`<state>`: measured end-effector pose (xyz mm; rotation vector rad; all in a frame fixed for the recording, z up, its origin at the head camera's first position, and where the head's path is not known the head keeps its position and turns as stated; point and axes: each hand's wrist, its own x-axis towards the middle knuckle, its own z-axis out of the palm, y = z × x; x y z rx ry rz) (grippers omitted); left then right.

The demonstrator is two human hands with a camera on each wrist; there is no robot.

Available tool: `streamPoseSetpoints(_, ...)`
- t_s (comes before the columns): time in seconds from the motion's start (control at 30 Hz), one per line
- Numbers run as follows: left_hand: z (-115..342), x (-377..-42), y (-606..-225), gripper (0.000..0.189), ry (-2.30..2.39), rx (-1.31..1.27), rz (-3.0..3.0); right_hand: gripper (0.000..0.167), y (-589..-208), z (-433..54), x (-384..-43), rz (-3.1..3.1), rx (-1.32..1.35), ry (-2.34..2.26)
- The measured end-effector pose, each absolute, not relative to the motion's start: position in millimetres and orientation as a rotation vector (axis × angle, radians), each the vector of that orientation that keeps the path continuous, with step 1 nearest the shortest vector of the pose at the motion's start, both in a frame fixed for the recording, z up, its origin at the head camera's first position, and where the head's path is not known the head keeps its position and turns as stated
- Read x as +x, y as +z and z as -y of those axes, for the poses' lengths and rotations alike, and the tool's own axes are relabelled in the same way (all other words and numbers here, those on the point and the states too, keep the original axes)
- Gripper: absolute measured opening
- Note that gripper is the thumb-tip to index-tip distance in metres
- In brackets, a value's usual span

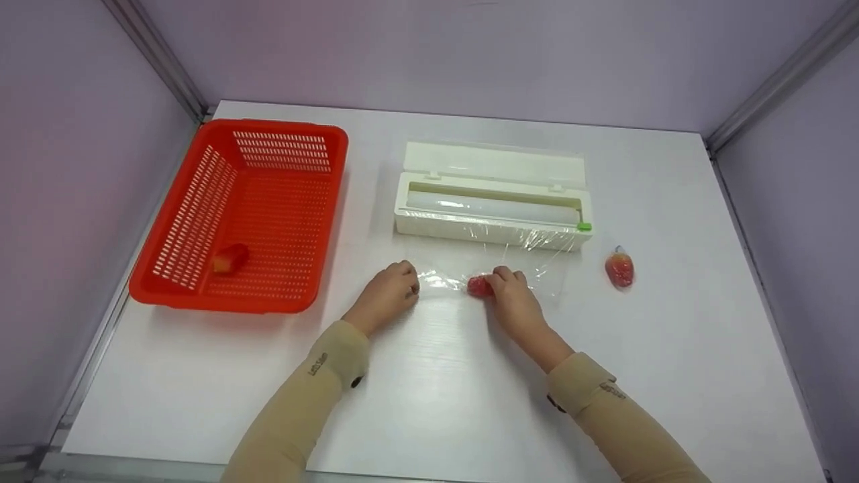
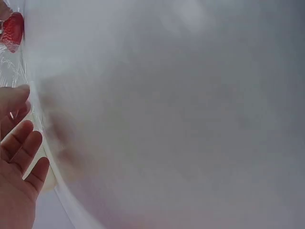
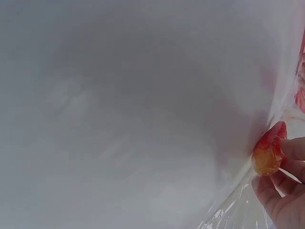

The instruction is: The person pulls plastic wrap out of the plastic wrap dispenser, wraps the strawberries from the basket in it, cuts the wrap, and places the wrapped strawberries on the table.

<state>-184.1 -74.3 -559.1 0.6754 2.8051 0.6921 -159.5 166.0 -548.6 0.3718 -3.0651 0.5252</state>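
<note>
My right hand [image 1: 515,298] pinches a small red-and-yellow fruit [image 1: 479,286] between thumb and fingers, low over the table. Clear plastic wrap [image 1: 439,280] lies around the fruit and runs back to a white dispenser box [image 1: 483,227]. In the right wrist view the fruit [image 3: 269,151] shows a red tip and a yellow end, with shiny film about it. On the other side, my left hand [image 1: 389,295] pinches the left edge of the wrap between thumb and forefinger. Its other fingers [image 2: 37,174] are spread in the left wrist view.
The dispenser's lid [image 1: 493,164] stands raised behind a white roll [image 1: 493,204], with a green slider [image 1: 584,227] at its right end. A red basket [image 1: 322,221] at the left contains a red-and-orange piece [image 1: 230,259]. At the right lies a film-wrapped fruit [image 1: 619,270].
</note>
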Motion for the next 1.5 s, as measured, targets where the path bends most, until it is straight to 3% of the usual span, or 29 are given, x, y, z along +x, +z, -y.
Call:
streamPoseSetpoints(0.33, 81, -194, -556, 0.007, 0.981, 0.226, -2.716, 0.028, -550, -168, -163, 3.067, 0.389, 0.538)
streamPoseSetpoints(0.7, 70, -203, -548, 0.019, 1.187, -0.215, -2.772, 0.026, -556, -170, -168, 3.034, 0.443, 0.561)
streamPoseSetpoints(0.8, 61, -205, -543, 0.019, 1.260, -0.126, -2.872, 0.028, -553, -173, -173, 3.068, 0.439, 0.585)
streamPoseSetpoints(1.1, 7, -204, -545, 0.027, 0.966, 0.639, -2.764, 0.030, -549, -177, -185, 3.150, 0.449, 0.668)
streamPoseSetpoints(1.27, -12, -208, -554, 0.030, 0.814, 0.726, -2.788, 0.032, -548, -178, -189, 3.115, 0.432, 0.860)
streamPoseSetpoints(1.5, -23, -212, -558, 0.036, 0.605, 0.824, -2.832, 0.043, -544, -183, -189, 3.149, 0.181, 1.144)
